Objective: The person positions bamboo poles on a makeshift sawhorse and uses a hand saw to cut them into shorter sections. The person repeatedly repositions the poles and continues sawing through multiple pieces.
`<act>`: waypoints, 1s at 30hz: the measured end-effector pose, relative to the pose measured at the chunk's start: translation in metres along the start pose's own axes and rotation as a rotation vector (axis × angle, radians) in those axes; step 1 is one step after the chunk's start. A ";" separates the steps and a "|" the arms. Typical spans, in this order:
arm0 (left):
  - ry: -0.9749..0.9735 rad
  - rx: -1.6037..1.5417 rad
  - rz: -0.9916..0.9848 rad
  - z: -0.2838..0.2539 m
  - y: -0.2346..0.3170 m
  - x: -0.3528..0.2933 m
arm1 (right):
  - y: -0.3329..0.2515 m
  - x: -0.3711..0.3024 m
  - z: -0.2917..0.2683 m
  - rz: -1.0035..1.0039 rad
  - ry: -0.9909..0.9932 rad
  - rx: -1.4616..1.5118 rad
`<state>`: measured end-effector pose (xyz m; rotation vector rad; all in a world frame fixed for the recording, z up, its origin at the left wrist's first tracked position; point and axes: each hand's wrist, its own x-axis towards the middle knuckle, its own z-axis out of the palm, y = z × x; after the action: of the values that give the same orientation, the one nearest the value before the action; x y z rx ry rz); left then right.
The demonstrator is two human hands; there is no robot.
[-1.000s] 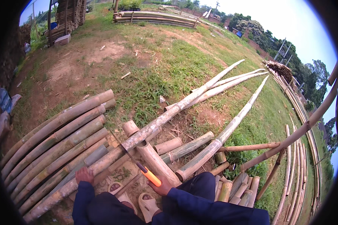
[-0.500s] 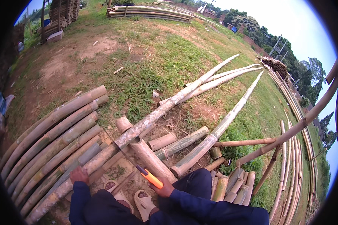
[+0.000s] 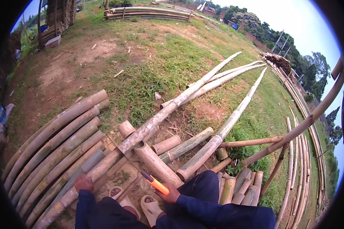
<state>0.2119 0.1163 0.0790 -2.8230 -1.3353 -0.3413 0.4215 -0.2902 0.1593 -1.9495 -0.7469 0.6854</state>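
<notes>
A long mottled bamboo pole (image 3: 156, 119) slants from the lower left up toward the far right. My left hand (image 3: 84, 183) is closed on its near part, pressing from the upper side. In my right hand (image 3: 172, 193) is a hand saw (image 3: 156, 184), gripped by its orange handle. The saw's thin dark blade lies across the pole, with its tip past the far side. Under the pole, beyond the blade, a short thick bamboo piece (image 3: 151, 155) props it up. How deep the blade sits in the pole is too small to tell.
Cut bamboo lengths (image 3: 65, 137) lie side by side at left. Another long pole (image 3: 233, 122) lies to the right, near short cut pieces (image 3: 229, 189) and a slanted bamboo rail (image 3: 294, 135). My sandalled feet (image 3: 151, 210) are below the saw. Stacked poles (image 3: 149, 14) stand far off.
My right hand and the saw have shifted slightly back and to the right, the blade still across the pole. My left hand stays on the pole. The whole view has tilted a little.
</notes>
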 end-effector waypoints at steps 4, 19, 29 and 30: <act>-0.064 0.007 -0.015 -0.005 -0.014 0.008 | 0.010 0.055 0.032 -0.153 -0.038 0.072; -0.039 0.014 0.003 0.004 -0.006 0.001 | -0.011 0.087 0.029 -0.086 -0.019 -0.019; -0.111 0.045 0.003 -0.013 -0.003 0.003 | -0.047 -0.094 -0.047 0.096 -0.070 0.029; -0.087 0.052 0.018 -0.010 -0.004 0.002 | -0.052 -0.080 -0.042 0.115 -0.087 0.014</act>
<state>0.2079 0.1199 0.0884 -2.8353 -1.3121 -0.1823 0.3869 -0.3503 0.2369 -1.9719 -0.6848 0.8470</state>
